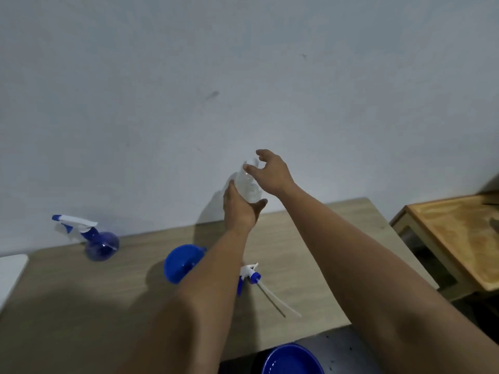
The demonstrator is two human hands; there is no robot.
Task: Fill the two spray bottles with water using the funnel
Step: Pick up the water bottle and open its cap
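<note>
at 6 o'clock a blue bowl (293,360); at centre the funnel (181,263) and loose sprayer (252,276). farther, the left hand (240,209) grips a clear bottle (247,187) by its base; the right hand (270,171) hovers spread at its neck. light, slick plastic; hold the body. blue bottle (101,247) at 9 o'clock.

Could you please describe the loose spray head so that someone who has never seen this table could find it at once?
Start at the wooden table along the wall and look near its front right part, just right of the blue funnel. The spray head lies there on its side, white with a blue collar. Unlike the one on the blue spray bottle, it is detached, its long dip tube trailing bare.
</note>
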